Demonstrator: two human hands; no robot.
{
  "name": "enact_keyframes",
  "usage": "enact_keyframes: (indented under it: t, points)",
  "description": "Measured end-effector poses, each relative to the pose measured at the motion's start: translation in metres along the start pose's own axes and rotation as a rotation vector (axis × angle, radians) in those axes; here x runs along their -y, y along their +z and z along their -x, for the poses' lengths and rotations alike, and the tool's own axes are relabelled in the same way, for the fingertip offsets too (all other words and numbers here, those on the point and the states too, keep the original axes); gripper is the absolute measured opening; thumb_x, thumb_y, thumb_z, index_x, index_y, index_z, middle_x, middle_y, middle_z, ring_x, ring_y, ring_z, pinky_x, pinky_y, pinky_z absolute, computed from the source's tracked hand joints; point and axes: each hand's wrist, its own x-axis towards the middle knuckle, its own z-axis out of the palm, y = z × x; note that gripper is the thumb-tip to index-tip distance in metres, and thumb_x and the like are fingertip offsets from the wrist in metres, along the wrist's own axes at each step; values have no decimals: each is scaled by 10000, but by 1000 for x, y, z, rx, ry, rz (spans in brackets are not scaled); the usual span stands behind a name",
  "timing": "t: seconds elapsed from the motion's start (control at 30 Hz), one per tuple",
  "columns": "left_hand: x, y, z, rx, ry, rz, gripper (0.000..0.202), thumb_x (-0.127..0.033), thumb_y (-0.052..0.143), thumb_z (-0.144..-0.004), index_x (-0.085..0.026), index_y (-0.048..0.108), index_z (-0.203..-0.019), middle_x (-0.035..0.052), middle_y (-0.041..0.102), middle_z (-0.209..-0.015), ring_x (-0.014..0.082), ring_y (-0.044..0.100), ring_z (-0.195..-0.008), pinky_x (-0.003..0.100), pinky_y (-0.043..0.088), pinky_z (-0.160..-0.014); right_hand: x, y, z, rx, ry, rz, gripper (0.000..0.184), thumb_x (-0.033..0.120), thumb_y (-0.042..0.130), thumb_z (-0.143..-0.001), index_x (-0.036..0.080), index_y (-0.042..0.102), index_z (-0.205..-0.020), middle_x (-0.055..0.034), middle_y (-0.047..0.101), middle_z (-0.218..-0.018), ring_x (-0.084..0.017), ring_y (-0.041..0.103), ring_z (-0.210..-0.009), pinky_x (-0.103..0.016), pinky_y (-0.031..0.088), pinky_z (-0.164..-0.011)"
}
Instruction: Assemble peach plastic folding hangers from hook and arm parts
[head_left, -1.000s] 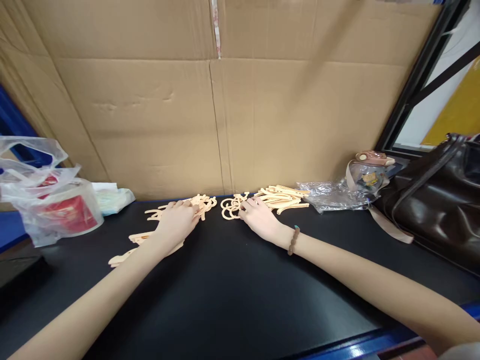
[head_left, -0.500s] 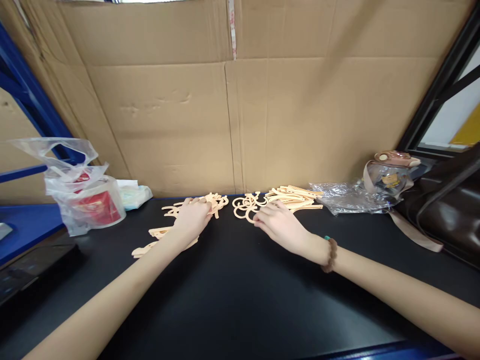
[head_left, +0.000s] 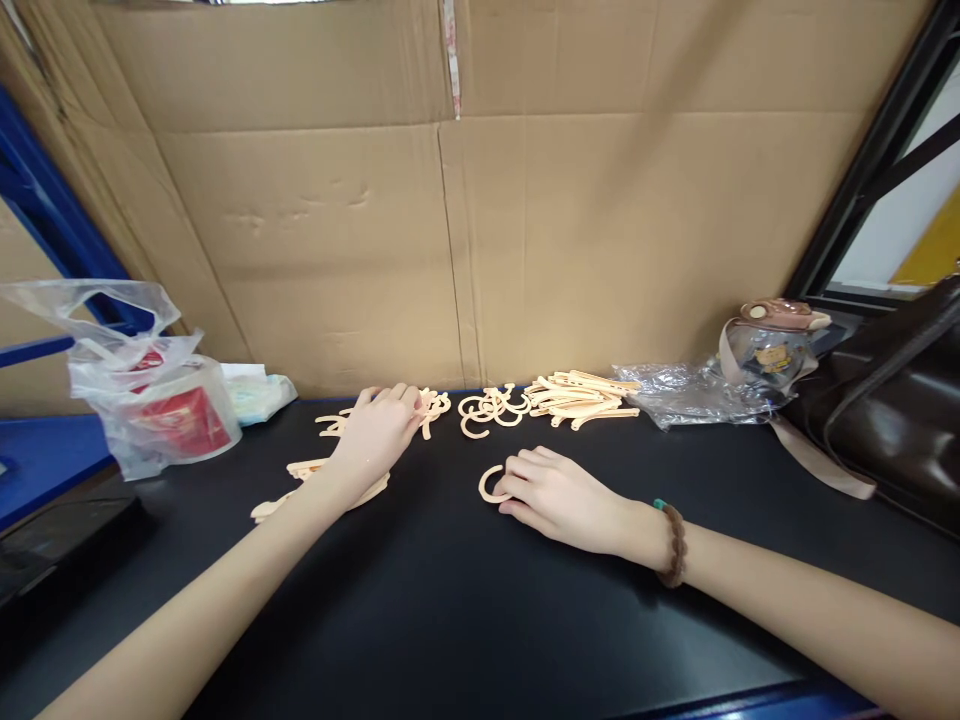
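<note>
black table [head_left: 450, 620], wooden pieces [head_left: 585, 395], plastic bag [head_left: 150, 405], handbag [head_left: 889, 430]

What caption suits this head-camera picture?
Right hand holds a curved wooden hook on the black table; left hand rests on flat wooden pieces.

A pale wooden hook piece [head_left: 481, 485], a thin open C-curve, lies flat, one end held at the right hand's [head_left: 559, 497] curled fingertips. A loose heap of flat wooden cutouts [head_left: 431, 404] lies overlapping beneath and just beyond the flat left hand [head_left: 375, 432].
</note>
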Motion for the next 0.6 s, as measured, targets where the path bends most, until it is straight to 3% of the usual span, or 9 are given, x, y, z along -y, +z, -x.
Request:
enact_keyframes:
  t: [0.13,0.23,0.33,0.4,0.5,0.6]
  points:
    - [-9,-10,-2,-158,7,35,276,-242,282,-985,-155,543,-973,109,657,-939,252,610,-870,376,399,-783,1,-2,1,9,7,-12,184,297,465,-967,185,611,-960,-36,585,-916,-164,522,-814,-296,399,-774]
    - [-29,-20,2,-241,88,77,241,-238,308,-996,-156,530,-1039,97,662,-1046,229,605,-949,361,399,-806,0,-3,0,-3,7,-62,219,329,464,-967,189,633,-966,-48,597,-941,-170,534,-848,-306,397,-801]
    - [-61,-29,14,-272,282,114,207,-228,356,-994,-184,556,-1030,59,669,-1117,194,600,-1001,346,391,-863,-4,-1,-1,-103,104,-195,212,320,495,-950,188,651,-892,-46,623,-909,-179,550,-856,-337,387,-835]
    - [-81,-34,24,-294,529,145,203,-168,375,-983,-164,575,-1014,71,675,-1116,195,596,-1023,342,399,-845,-10,0,-2,-227,252,-311,210,285,517,-931,182,636,-792,-32,633,-831,-180,561,-819,-345,391,-826]
    - [-100,-37,35,-246,764,141,183,-156,406,-977,-147,584,-1020,52,687,-1063,166,616,-918,307,433,-771,-24,2,-2,-359,428,-413,230,267,478,-940,178,617,-780,-27,659,-811,-174,594,-800,-315,431,-772]
    - [-101,-31,36,-70,757,155,184,-175,397,-982,-144,574,-1022,35,682,-911,159,612,-779,301,449,-688,-40,6,-2,-394,515,-482,255,261,426,-953,174,626,-822,-31,694,-817,-164,643,-795,-287,473,-746]
